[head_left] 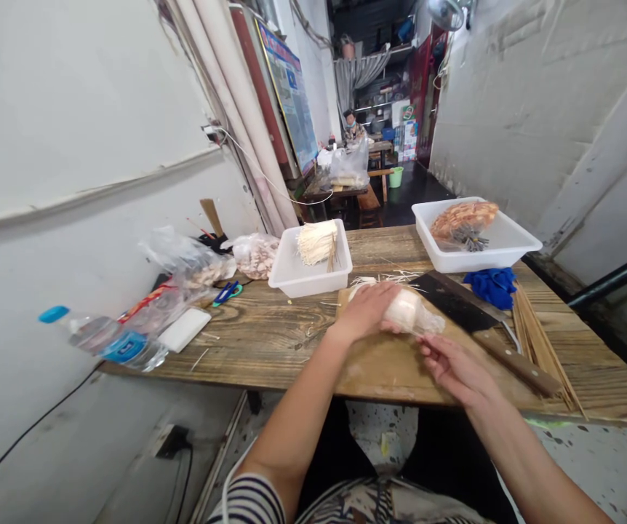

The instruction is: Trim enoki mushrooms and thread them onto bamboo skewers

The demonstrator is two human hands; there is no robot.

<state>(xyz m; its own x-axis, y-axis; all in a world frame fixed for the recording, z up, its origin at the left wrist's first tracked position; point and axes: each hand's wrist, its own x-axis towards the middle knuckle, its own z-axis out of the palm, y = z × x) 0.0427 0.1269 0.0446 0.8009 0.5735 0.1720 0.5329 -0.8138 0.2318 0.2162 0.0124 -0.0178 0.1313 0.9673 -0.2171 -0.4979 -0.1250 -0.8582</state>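
The left hand (369, 309), half curled, holds the bag (405, 311); the right hand (455, 362) pinches its right end. Best grip gently, left of the knife (455, 302).

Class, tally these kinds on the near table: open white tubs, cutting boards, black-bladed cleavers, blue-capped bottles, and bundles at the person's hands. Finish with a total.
Open white tubs: 2
Cutting board: 1
Black-bladed cleaver: 1
Blue-capped bottle: 1
Bundle at the hands: 1
Total: 6
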